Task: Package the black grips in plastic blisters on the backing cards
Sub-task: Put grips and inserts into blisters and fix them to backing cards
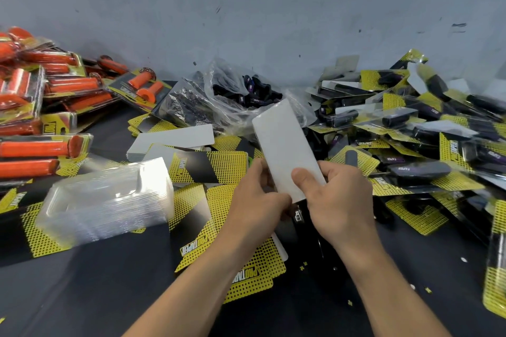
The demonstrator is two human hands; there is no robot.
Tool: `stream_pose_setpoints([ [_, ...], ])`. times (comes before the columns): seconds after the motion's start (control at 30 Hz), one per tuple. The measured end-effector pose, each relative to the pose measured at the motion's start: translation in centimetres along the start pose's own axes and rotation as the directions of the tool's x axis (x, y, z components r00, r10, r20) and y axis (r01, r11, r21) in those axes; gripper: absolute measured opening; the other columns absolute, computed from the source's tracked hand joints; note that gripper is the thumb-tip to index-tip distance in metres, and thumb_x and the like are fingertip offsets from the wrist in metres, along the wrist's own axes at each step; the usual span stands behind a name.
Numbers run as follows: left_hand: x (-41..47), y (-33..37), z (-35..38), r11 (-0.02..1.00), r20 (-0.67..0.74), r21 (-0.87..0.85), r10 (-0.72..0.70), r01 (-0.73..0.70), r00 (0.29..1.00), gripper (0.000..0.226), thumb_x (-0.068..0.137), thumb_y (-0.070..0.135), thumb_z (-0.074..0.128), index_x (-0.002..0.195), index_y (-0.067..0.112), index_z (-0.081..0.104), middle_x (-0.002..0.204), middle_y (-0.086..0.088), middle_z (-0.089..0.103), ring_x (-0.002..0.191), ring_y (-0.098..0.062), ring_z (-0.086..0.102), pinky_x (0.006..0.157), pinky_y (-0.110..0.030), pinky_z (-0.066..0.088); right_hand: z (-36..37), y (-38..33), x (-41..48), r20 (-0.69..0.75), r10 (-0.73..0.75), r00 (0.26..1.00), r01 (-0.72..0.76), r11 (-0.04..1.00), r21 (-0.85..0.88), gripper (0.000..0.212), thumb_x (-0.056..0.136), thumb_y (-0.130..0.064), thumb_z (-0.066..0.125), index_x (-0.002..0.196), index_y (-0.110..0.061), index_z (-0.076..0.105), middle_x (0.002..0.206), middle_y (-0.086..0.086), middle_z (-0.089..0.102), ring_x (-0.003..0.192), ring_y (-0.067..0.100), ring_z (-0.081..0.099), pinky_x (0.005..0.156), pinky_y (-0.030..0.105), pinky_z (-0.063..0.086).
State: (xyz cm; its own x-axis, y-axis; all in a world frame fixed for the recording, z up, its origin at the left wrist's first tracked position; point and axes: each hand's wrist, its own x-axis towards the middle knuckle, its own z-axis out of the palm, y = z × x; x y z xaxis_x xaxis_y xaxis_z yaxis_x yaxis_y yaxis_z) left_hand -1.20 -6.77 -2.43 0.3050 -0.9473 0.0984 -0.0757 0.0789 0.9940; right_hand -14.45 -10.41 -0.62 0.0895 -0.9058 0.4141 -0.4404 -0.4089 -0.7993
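A backing card (pixel 284 145) is held up over the table with its plain white back toward me, tilted away to the upper left. My left hand (pixel 258 200) grips its lower left edge. My right hand (pixel 332 200) pinches the lower right, thumb on the white face. A stack of clear plastic blisters (pixel 106 200) lies at the left. Loose yellow-and-black backing cards (pixel 213 167) are spread across the middle. Black grips (pixel 254 93) fill a clear plastic bag at the back. What lies behind the held card is hidden.
Packaged orange grips (pixel 41 107) are heaped at the far left. A big pile of packaged black grips (pixel 410 123) covers the right side. A black stapler-like tool (pixel 301 224) lies under my hands. The grey wall (pixel 246 8) closes the back of the black table (pixel 95 295).
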Motion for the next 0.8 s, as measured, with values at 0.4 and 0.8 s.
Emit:
stream_pose_setpoints([
  [0.4,0.2,0.4,-0.7,0.998,-0.081,-0.053,0.017,-0.022,0.997,0.032,0.089,0.005,0.075,0.117,0.017,0.066,0.081,-0.006,0.079,0.071,-0.019,0.076,0.059,-0.025,0.059,-1.1,-0.9,-0.3,0.094,-0.132,0.987,0.128,0.990,0.054,0.018,0.086,-0.023,0.079,0.071,-0.025,0.069,0.064,-0.014,0.069,0.057,0.004,0.065,0.045,0.015,0.047],
  [0.8,0.6,1.6,-0.8,0.918,-0.111,-0.361,-0.214,0.161,0.970,0.021,0.088,0.028,0.075,0.073,0.014,0.074,0.073,-0.009,0.065,0.070,-0.024,0.061,0.061,-0.029,0.050,0.6,-2.6,-1.6,0.349,-0.309,0.885,0.432,0.827,-0.361,0.030,0.064,-0.032,0.085,0.089,-0.032,0.069,0.079,-0.013,0.064,0.082,0.015,0.059,0.096,0.039,0.044],
])
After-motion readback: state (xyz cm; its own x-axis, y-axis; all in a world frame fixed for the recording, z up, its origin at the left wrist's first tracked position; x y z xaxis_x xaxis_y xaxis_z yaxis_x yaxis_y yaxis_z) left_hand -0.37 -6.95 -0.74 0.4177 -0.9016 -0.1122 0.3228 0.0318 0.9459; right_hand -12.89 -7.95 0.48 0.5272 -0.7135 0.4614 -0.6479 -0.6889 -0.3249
